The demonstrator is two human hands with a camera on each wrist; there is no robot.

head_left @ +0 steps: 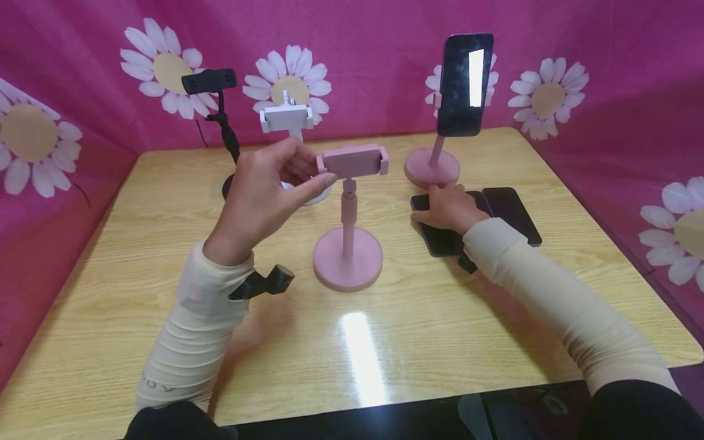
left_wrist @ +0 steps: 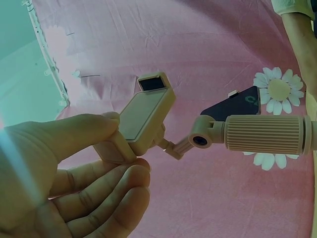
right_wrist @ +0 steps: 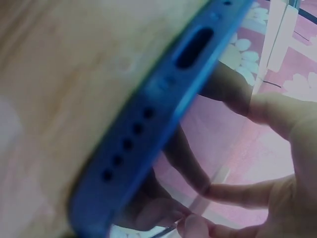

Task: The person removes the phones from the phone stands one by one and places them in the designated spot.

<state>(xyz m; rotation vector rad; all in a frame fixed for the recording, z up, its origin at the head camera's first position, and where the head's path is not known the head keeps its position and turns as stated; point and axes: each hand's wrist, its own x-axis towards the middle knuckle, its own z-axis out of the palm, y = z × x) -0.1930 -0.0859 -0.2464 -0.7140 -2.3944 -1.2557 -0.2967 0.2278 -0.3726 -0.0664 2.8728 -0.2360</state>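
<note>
In the head view, my left hand (head_left: 264, 189) pinches the left end of the clamp on a pink phone stand (head_left: 348, 263). The left wrist view shows the thumb on top of that clamp end (left_wrist: 115, 148) and the fingers curled beneath. Nothing sits in this clamp. My right hand (head_left: 453, 208) reaches over a dark phone (head_left: 442, 241) lying flat, its thumb by the left edge and fingers by the far edge. Up close in the right wrist view, the phone's charging-port edge (right_wrist: 143, 121) appears, with fingertips at the glossy screen and their reflections in it.
A second dark phone (head_left: 514, 214) lies at the right. Behind stands another pink stand (head_left: 423, 168) holding an upright phone (head_left: 466, 85). At the back left are a white stand (head_left: 287, 118) and a black stand (head_left: 211, 80). A pink flowered cloth (head_left: 374, 61) surrounds the wooden table (head_left: 165, 244).
</note>
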